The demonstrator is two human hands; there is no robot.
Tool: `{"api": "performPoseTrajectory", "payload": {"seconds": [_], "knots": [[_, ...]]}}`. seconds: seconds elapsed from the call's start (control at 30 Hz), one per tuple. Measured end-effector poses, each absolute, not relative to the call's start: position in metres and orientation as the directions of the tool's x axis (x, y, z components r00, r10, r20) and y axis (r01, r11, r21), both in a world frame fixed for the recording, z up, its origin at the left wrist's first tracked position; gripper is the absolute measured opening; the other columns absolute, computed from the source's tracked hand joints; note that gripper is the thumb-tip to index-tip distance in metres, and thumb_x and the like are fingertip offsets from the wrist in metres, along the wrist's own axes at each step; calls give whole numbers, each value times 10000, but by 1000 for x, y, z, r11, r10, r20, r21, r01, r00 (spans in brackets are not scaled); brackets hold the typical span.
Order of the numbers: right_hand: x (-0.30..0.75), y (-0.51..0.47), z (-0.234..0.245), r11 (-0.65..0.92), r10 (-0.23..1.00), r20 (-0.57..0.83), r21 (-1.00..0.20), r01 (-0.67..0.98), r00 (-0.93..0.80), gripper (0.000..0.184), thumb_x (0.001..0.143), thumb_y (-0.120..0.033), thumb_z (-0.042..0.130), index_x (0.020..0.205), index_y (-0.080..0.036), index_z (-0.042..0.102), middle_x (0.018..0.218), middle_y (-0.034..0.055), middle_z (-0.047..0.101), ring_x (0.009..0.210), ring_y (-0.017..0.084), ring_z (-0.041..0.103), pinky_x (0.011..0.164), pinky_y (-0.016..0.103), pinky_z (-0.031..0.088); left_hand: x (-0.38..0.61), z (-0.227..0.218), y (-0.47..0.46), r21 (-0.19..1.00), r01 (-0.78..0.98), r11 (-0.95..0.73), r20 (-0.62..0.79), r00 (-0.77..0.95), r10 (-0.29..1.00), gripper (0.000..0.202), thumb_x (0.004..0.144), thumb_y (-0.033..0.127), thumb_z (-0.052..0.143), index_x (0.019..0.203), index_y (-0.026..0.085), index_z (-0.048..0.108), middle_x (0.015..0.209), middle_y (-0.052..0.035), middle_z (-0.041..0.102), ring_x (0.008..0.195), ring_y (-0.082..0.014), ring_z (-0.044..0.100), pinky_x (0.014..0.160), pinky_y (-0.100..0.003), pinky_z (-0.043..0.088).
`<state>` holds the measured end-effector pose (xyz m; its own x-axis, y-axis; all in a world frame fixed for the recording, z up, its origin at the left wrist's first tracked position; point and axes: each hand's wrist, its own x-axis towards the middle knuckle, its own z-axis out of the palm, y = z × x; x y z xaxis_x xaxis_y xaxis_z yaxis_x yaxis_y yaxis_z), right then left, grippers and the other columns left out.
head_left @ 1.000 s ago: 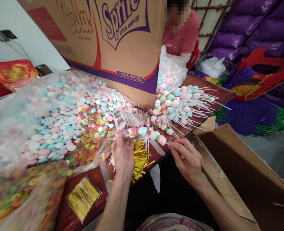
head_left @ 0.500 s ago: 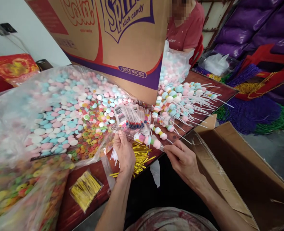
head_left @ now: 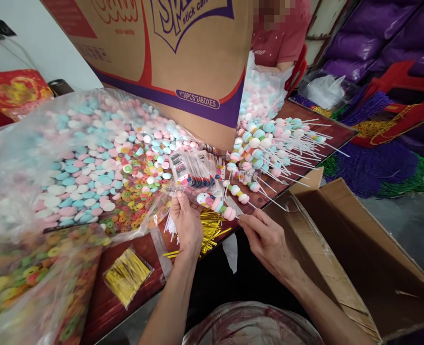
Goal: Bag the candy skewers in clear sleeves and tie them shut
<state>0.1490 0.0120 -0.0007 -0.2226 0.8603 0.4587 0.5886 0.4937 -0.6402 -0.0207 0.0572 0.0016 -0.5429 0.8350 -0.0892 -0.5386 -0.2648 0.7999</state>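
Note:
My left hand (head_left: 187,223) pinches a small clear printed plastic bag (head_left: 204,198) between thumb and fingers. The stick of a marshmallow candy skewer (head_left: 229,213) is gripped in the fingertips of my right hand (head_left: 265,237). The skewer's far end lies within the bag's mouth, while its pink pieces nearest my right hand show outside. Beyond my hands lies a stack of flat printed bags (head_left: 194,170). Gold twist ties (head_left: 212,230) lie loose under the bag, beside my left hand.
A large cardboard carton (head_left: 194,72) stands at the back. Plastic sheeting with loose marshmallows (head_left: 86,165) and gummy rings (head_left: 133,201) covers the left. Finished skewers (head_left: 265,143) are heaped right. An opened cardboard box (head_left: 341,249) sits by the table. A person (head_left: 284,43) sits opposite.
The skewer has gone further left into the bag as my right hand moved left towards my left hand. My left hand keeps its hold on the bag.

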Motion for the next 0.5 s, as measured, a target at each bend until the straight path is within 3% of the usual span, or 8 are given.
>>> {"api": "performPoseTrajectory", "payload": {"seconds": [0.17, 0.3, 0.43, 0.5], "knots": [[150, 17, 0, 444, 896, 380, -727, 524, -231, 175, 967, -201, 518, 905, -189, 681, 738, 14, 547, 640, 123, 521, 581, 235, 431, -22, 1, 57, 785, -578, -223, -137, -513, 847, 228, 808, 424, 719, 817, 205, 653, 797, -27, 708, 729, -144, 678, 767, -283, 547], [150, 15, -1, 465, 880, 418, -652, 599, -228, 190, 972, -196, 503, 916, -178, 684, 732, 12, 508, 606, 114, 491, 570, 225, 418, -20, 5, 55, 780, -613, -127, -184, -419, 889, 323, 809, 493, 695, 823, 174, 644, 813, -61, 713, 728, -163, 690, 754, -321, 554], [145, 11, -4, 493, 857, 439, -546, 678, -269, 215, 969, -187, 487, 929, -171, 698, 714, 8, 472, 588, 111, 466, 552, 222, 384, -12, 11, 50, 783, -619, -59, -191, -330, 924, 298, 788, 430, 741, 862, 158, 645, 875, -82, 731, 834, -187, 705, 820, -337, 546], [143, 9, -6, 478, 870, 416, -589, 651, -263, 227, 968, -186, 481, 925, -170, 703, 713, 11, 483, 594, 113, 462, 548, 227, 369, -8, 12, 47, 773, -631, -61, -185, -316, 931, 286, 791, 418, 741, 864, 160, 643, 885, -77, 733, 872, -200, 708, 842, -348, 542]]}}
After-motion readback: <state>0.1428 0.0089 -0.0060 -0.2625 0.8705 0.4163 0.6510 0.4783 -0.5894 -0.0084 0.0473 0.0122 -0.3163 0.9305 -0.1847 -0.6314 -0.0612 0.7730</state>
